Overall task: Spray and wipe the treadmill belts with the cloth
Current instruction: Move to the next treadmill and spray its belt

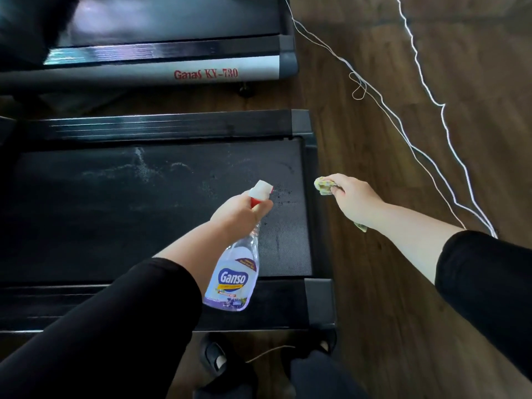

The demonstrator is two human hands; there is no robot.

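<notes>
My left hand (239,216) grips the neck of a clear spray bottle (233,279) labelled Ganso, its white nozzle pointing at the near treadmill's black belt (129,214). Pale wet streaks and droplets lie on the belt ahead of the nozzle. My right hand (349,198) holds a bunched yellow-green cloth (324,185) just past the belt's right end, above the dark end rail. A second treadmill belt (172,21) lies farther away at the top of the view.
White cables (417,148) trail across the wooden floor (403,283) to the right of both treadmills. The far treadmill's grey side rail (201,73) carries red lettering. My feet in dark sandals (218,358) stand at the near treadmill's side.
</notes>
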